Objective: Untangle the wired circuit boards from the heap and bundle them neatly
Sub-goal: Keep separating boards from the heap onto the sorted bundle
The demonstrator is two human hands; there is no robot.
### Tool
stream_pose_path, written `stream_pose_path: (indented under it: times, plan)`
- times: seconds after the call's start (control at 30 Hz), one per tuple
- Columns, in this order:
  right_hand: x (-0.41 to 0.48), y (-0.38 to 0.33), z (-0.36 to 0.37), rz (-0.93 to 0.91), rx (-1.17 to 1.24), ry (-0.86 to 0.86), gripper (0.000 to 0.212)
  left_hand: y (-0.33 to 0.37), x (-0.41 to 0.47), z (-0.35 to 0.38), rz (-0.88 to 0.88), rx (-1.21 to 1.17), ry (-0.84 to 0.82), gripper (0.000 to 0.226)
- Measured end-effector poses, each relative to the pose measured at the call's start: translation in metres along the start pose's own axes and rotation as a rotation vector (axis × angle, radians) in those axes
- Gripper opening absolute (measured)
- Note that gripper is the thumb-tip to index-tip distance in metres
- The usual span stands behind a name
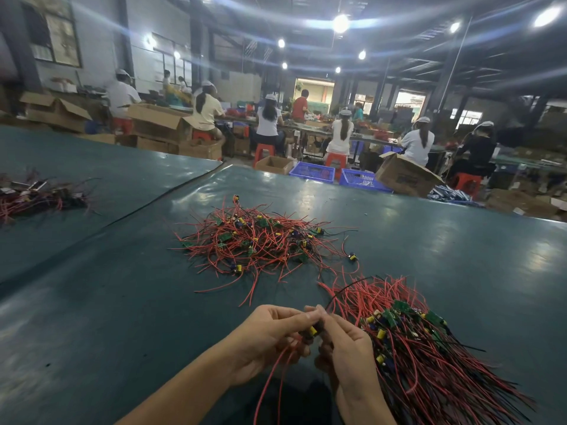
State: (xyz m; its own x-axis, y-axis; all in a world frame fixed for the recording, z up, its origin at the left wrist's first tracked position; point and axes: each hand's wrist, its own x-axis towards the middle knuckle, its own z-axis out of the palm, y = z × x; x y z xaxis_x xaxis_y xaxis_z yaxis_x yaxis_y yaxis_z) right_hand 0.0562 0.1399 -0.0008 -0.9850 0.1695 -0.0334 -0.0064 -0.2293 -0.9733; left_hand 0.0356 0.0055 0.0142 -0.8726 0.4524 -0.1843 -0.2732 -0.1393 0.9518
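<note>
At the far left edge of the table (122, 302), a small second pile (40, 196) of red and dark wires lies blurred; I cannot make out any parts in it. Table surface: dark teal sheet, smooth and glossy, ceiling lamps reflected in it, with a seam running diagonally between two sheets.

Centre of table: the heap (260, 240). It is a loose, flat tangle of thin red wires with a few black ones. Small green rectangular boards and short yellow and blue cylinders are scattered through it. Wire ends stick out in every direction.

Near edge, in front of me: my left hand (270, 335), fingers curled, grips red wires that hang down from it in long soft curves. Thumb and forefinger pinch one wired board (313, 330) at its yellow cylinder; the board itself is mostly hidden by my fingers. My right hand (346, 354) touches the left at the fingertips and pinches the same piece from the other side. A thin black wire arcs up and right from the pinch.

Just right of my right hand: the bundle (414, 342). Its wires lie roughly parallel and fan out toward the near right corner, with the green boards and yellow cylinders clustered together at its upper end. It lies apart from the heap, though a few stray red wires reach between them.

Beyond the far edge: blue plastic lattice crates (313, 173) and an open cardboard box (405, 176).
</note>
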Motion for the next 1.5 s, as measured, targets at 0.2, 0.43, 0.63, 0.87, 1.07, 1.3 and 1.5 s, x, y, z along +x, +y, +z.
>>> stream_pose_path:
  times: [0.2, 0.43, 0.63, 0.87, 1.07, 1.3, 1.5]
  plan:
    - [0.007, 0.001, -0.005, -0.035, -0.069, 0.097, 0.025, 0.003, -0.002, 0.001, -0.062, 0.061, -0.05, 0.024]
    - [0.02, -0.019, -0.033, 0.003, 0.272, 0.225, 0.027, 0.008, -0.008, 0.004, -0.09, 0.08, -0.199, 0.017]
    - [0.02, -0.019, -0.032, 0.019, 0.36, 0.244, 0.036, 0.006, -0.007, 0.003, -0.07, 0.059, -0.219, 0.024]
    - [0.003, -0.004, -0.002, 0.034, -0.003, 0.029, 0.033, 0.003, -0.003, 0.003, 0.004, -0.094, -0.06, 0.02]
    - [0.01, -0.011, -0.014, 0.001, 0.112, 0.183, 0.021, 0.004, -0.005, 0.005, -0.031, 0.014, -0.149, 0.024]
    - [0.024, -0.019, -0.042, -0.036, 0.353, 0.342, 0.021, 0.004, -0.006, 0.002, -0.057, 0.064, -0.245, 0.025]
    - [0.022, -0.016, -0.032, -0.077, 0.173, 0.212, 0.026, 0.001, 0.0, 0.003, 0.046, -0.085, -0.02, 0.028]
